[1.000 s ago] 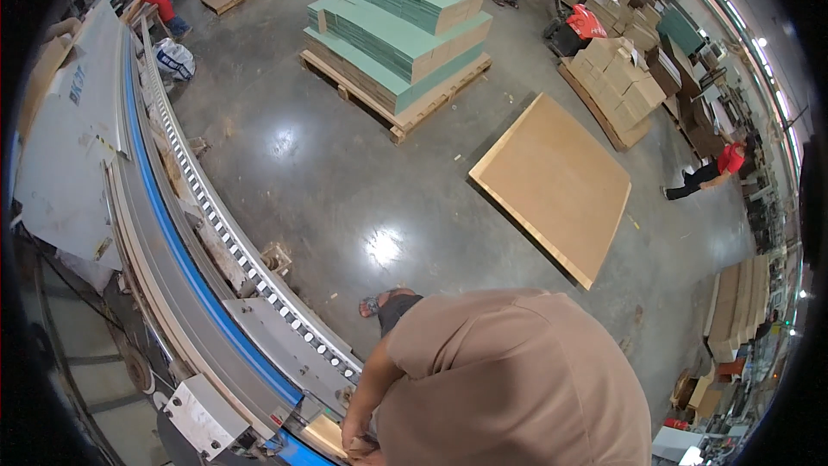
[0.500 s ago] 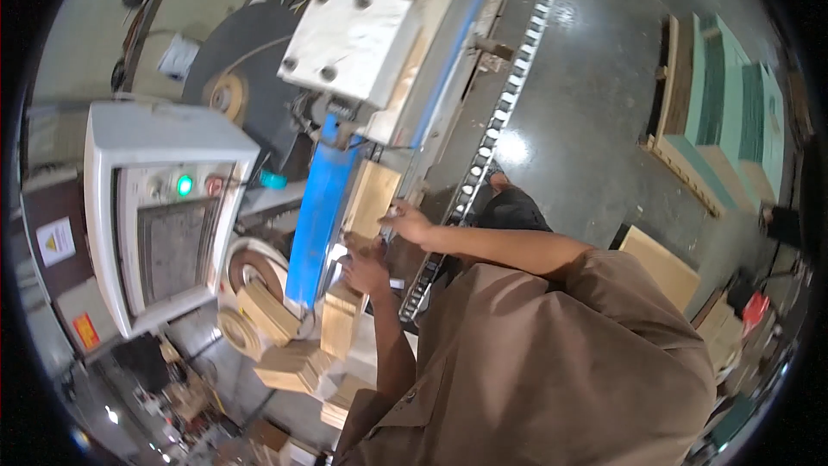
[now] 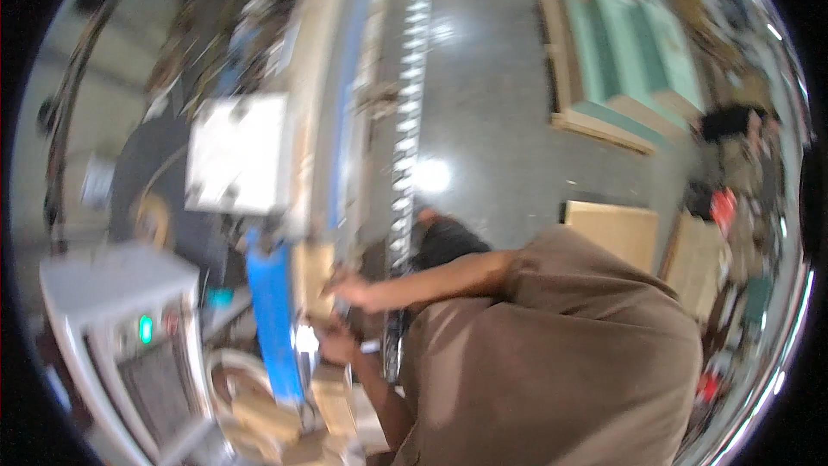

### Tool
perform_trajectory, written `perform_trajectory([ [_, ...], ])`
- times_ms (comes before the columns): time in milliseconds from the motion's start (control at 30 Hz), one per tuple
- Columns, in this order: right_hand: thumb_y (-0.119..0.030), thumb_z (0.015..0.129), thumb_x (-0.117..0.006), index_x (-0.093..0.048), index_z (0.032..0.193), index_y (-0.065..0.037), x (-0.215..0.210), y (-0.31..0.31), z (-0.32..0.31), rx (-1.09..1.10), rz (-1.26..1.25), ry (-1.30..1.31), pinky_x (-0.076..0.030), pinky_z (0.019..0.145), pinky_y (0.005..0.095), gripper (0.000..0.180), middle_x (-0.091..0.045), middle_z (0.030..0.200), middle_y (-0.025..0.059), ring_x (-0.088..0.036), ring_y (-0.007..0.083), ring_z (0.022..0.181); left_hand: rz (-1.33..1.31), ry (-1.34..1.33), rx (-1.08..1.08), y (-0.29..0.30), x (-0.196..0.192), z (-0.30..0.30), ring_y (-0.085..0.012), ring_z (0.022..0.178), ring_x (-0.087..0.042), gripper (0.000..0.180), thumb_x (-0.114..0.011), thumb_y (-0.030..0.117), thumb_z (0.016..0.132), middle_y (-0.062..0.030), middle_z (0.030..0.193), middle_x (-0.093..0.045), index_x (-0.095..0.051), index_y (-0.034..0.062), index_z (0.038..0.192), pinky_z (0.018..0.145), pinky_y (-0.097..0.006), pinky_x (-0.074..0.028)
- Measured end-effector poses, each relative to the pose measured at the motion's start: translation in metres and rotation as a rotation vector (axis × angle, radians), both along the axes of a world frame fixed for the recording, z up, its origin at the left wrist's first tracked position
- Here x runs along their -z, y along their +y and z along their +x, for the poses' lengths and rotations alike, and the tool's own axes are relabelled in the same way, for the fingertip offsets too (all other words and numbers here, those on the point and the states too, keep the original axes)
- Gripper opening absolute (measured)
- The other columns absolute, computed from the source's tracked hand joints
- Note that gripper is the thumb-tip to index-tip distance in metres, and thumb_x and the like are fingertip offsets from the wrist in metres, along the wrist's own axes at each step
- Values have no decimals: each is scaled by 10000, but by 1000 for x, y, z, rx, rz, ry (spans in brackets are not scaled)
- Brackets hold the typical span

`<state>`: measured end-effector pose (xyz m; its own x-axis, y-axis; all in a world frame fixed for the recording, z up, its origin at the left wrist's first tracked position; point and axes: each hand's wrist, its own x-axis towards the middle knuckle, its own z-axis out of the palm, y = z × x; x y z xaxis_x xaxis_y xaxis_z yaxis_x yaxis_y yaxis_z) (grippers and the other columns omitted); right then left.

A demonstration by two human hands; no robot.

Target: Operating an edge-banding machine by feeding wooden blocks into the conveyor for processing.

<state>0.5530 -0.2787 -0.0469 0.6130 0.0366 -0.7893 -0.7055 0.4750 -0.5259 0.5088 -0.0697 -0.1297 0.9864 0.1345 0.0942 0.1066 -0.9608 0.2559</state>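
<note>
Far left: a pale grey control cabinet [image 3: 121, 319] with a lit green lamp [image 3: 145, 328] on its face and a dark screen below it. Just right of the cabinet, a blue upright guard [image 3: 274, 319] hangs from the near end of a long conveyor machine [image 3: 323, 112], which runs away toward the top edge; a white square housing [image 3: 237, 154] sits on the machine's left side and a white toothed roller rail [image 3: 405, 103] follows its right edge.

At the machine's near end, beside the blue guard, stands a light wooden piece [image 3: 312, 269]. The upper hand [image 3: 352, 290], whose side cannot be told, reaches across to the right edge of this piece, fingers bent toward it; motion blur hides whether they clasp it. The lower hand [image 3: 332, 347] sits just below, curled against a second wooden block [image 3: 332, 401] that lies under it, with further offcuts [image 3: 259, 418] heaped to the left near the bottom edge; a true grip cannot be confirmed. A pale band [image 3: 369, 346] circles that wrist.

Centre to right: a person's back in a brown shirt [image 3: 552, 354]. Beyond, on the glossy concrete floor [image 3: 492, 112], lie a flat tan board [image 3: 614, 231] and, toward the top right, a pallet of green sheets [image 3: 625, 56].
</note>
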Motion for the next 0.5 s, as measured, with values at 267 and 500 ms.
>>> perform_trajectory([
  [267,-392,854,-738,-413,1565,-50,5,-47,20,184,33,-77,-395,1136,432,853,-532,1459,168,-468,325,1376,66,-128,119,-44,33,43,-417,895,-735,870,-638,754,909,-168,1089,-771,-562,116,1495,759,-523,-562],
  [500,-272,868,-714,-680,1159,-58,47,-79,13,58,166,-375,-451,1007,383,363,-646,1143,83,-576,207,1172,83,126,17,-110,20,67,-367,1181,-665,821,-689,604,935,-155,1343,-684,-476,108,1553,962,-527,-482],
])
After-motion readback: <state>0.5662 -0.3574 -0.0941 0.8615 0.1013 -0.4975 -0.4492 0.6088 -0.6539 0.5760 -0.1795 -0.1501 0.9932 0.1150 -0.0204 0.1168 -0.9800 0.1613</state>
